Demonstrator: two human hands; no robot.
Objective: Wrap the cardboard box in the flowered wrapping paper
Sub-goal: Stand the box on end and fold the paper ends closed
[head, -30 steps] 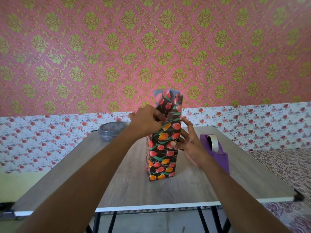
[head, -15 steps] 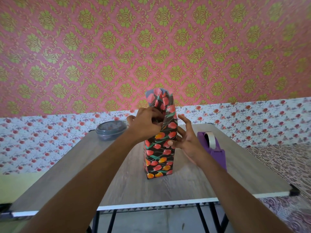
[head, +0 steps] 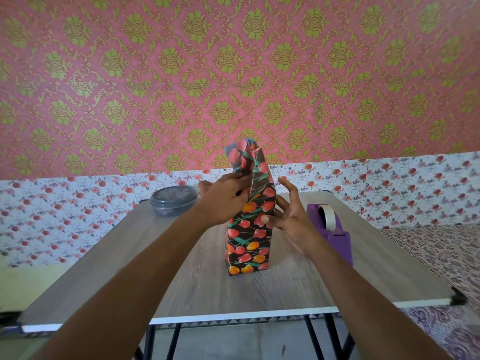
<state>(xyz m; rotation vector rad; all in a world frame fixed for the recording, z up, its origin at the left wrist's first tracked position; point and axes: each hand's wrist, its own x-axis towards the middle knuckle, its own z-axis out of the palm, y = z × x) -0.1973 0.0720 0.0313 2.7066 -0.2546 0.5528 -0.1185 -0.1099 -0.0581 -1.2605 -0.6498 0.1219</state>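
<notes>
- While I watch through the head camera, the flowered wrapping paper (head: 248, 242) stands as a tall upright parcel at the middle of the table (head: 181, 287). The cardboard box is wholly hidden inside it.
- Above the parcel's straight sides, the paper's loose top narrows and rises to a crumpled peak.
- My left hand (head: 223, 201) grips the paper at the parcel's upper left edge, its fingers curled over a fold there.
- My right hand (head: 288, 216) is spread wide just beside the parcel's right edge. Only its thumb tip touches the front face, and the other fingers stand apart from the paper.
- Edges: the table's white near edge (head: 233, 317) runs across the view below both forearms, with a black cap at its right corner (head: 457, 298). The far edge lies close to the flowered wall.
- Room: wood-grain surface shows between the parcel's base and the near edge, and a broad stretch shows on the left in front of the container (head: 173, 200).
- On the right, the purple tape dispenser (head: 335, 229) sits near my right wrist, which leaves a narrower gap on that side.
- Count: one parcel, one tape dispenser carrying one roll, one round lidded container at the far left corner, and two hands.
</notes>
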